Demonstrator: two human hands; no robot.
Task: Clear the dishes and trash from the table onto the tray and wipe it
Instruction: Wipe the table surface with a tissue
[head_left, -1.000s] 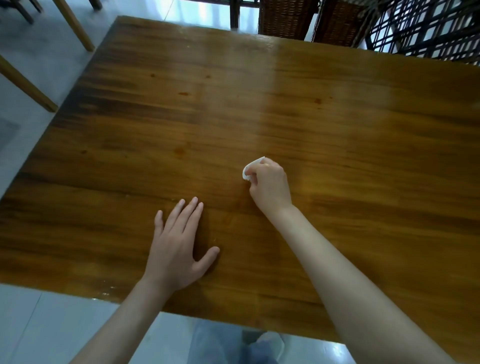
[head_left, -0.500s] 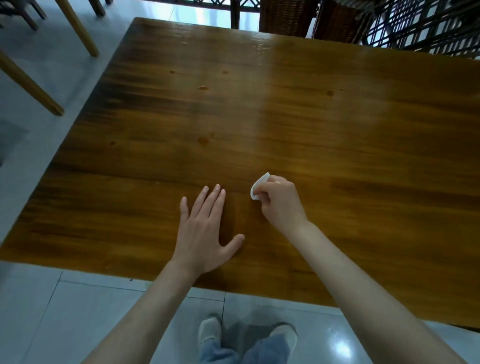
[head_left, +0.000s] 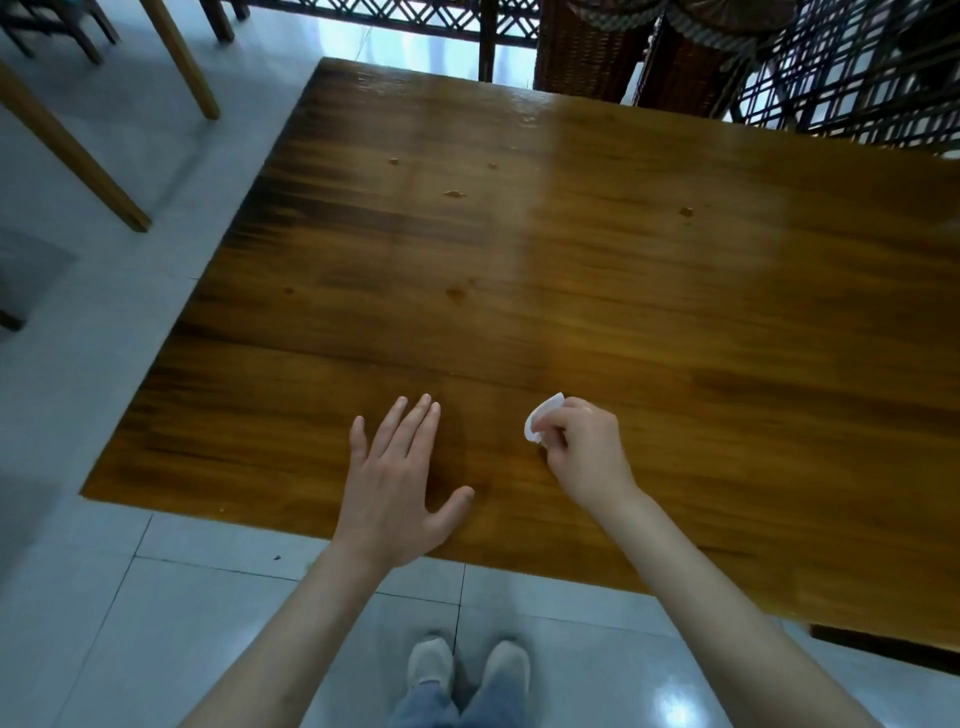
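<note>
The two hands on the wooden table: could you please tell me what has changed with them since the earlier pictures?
Both hands have drawn back toward the near edge of the table as the view pulled back, bringing the person's shoes into sight. The right hand keeps its grip on the white tissue; the left hand stays flat, fingers straight. Nothing was picked up or released. Crumbs remain farther up the table.

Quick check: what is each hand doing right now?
Left hand: open, fingers straight, palm down on the table.
Right hand: closed, pinching a small white wipe.
</note>
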